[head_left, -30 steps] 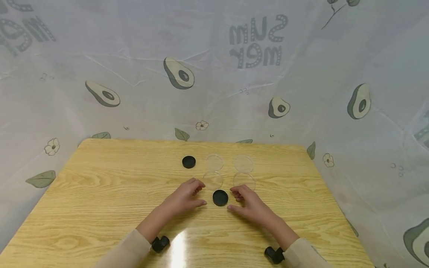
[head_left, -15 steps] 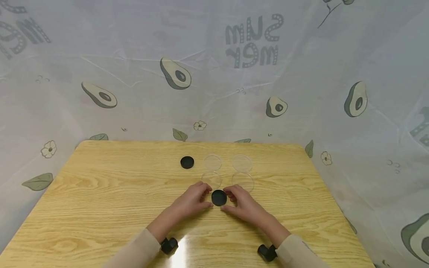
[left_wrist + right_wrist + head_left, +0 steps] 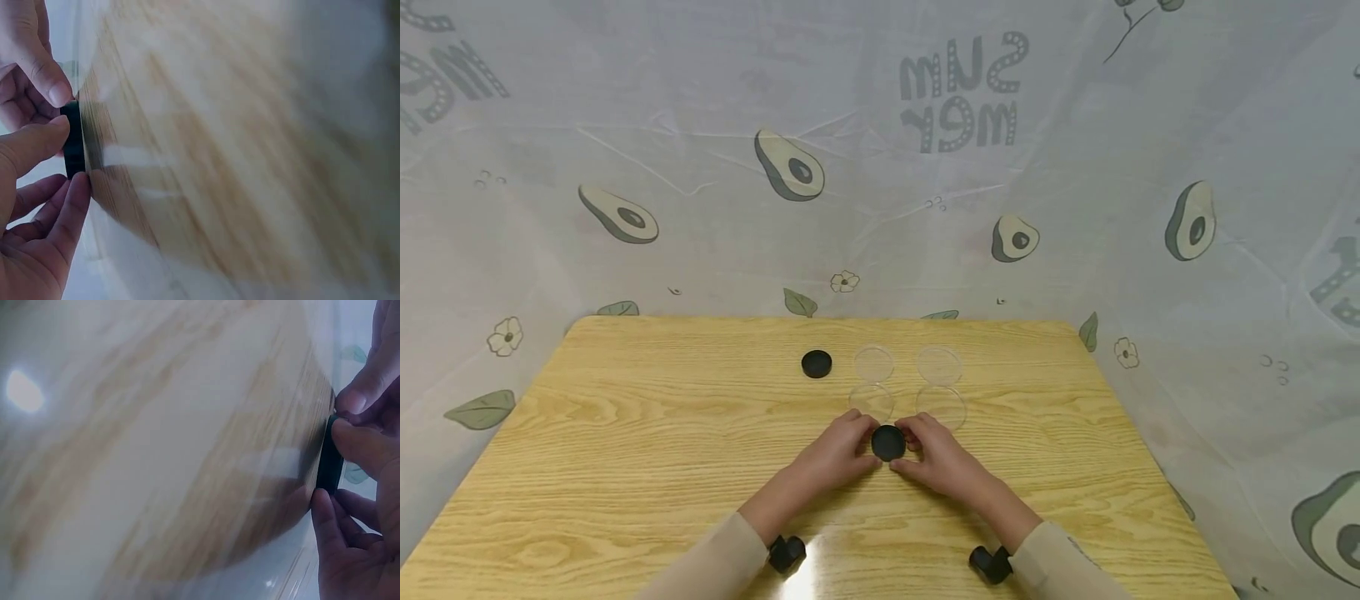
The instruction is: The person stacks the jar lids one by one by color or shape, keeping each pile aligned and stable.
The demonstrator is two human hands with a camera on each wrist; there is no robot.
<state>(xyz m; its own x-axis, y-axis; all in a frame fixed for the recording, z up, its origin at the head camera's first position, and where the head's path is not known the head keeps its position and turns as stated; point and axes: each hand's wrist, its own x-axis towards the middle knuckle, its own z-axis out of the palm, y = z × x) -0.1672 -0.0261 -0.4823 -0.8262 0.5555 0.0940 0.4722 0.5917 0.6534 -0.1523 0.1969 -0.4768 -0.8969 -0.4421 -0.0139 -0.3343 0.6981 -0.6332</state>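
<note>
A shallow black round lid (image 3: pixel 888 442) lies on the wooden table, between both hands. From its left side my left hand (image 3: pixel 837 448) grips the rim, thumb at the near edge and fingers at the far edge. My right hand (image 3: pixel 942 454) does the same from the right. In the left wrist view the lid (image 3: pixel 74 142) stands in profile against the tabletop, with thumb and fingertips at its edge. The right wrist view shows the lid's dark side (image 3: pixel 330 456) between the right thumb and fingers.
Just beyond the hands lie clear round discs, a left one (image 3: pixel 871 402) and a right one (image 3: pixel 942 407). Behind them are two more clear discs (image 3: pixel 874 363). A second black lid (image 3: pixel 816 363) sits at the back left of these. A printed curtain (image 3: pixel 715 167) hangs behind the table (image 3: pixel 625 433).
Both hands have moved inward from either side, from apart from the black lid to gripping its rim. The lid stays at about the same spot; the view has shifted slightly.
</note>
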